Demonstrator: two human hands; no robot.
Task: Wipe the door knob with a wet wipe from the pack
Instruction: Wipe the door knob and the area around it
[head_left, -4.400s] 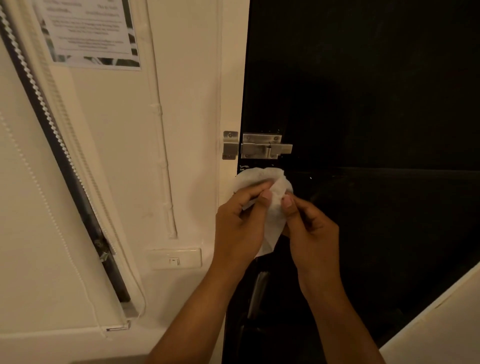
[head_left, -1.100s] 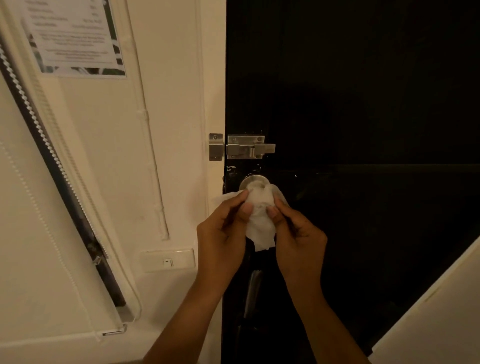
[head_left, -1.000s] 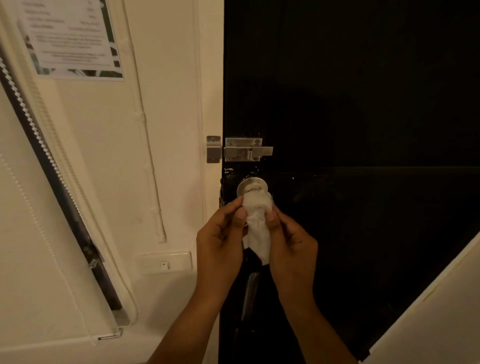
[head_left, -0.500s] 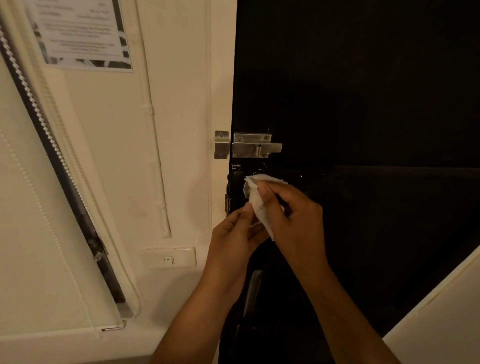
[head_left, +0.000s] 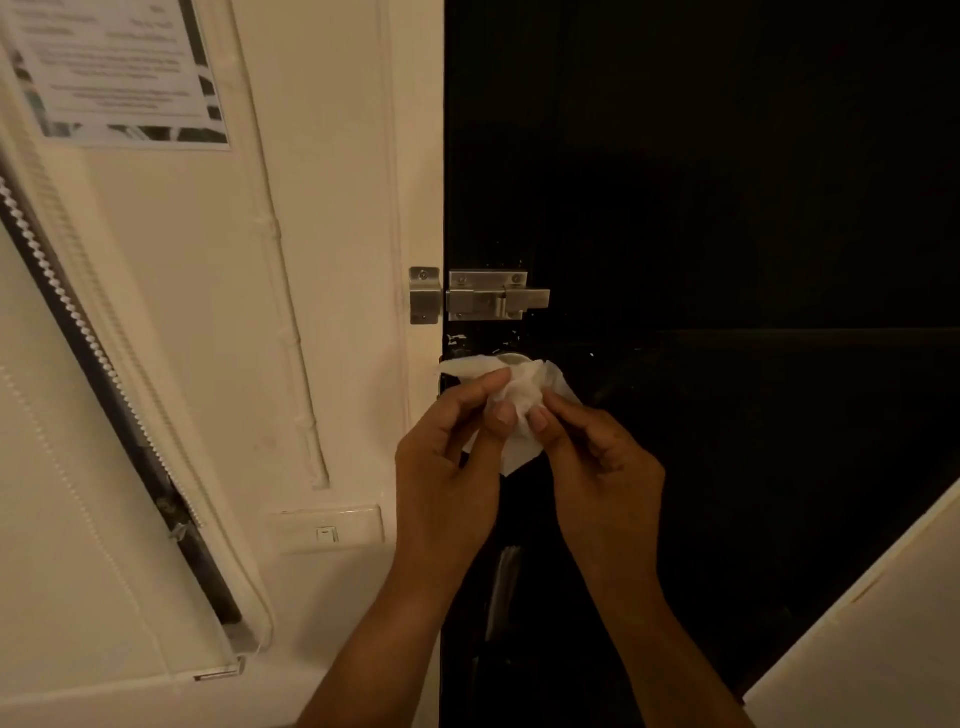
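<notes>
Head camera: the left hand (head_left: 447, 467) and right hand (head_left: 597, 467) pinch a crumpled wet wipe (head_left: 519, 395) between narrow fingertips, just above them apparently draping the door knob (head_left: 511, 357).

My one head camera looks forward and slightly down, close to the black door (head_left: 727, 208); its bolt latch (head_left: 488, 301) sits near centre, the wall (head_left: 322, 260) at nine o'clock.

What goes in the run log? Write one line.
step: wiping | both hands pinch wet wipe | wipe over door knob | left hand | right hand
</notes>
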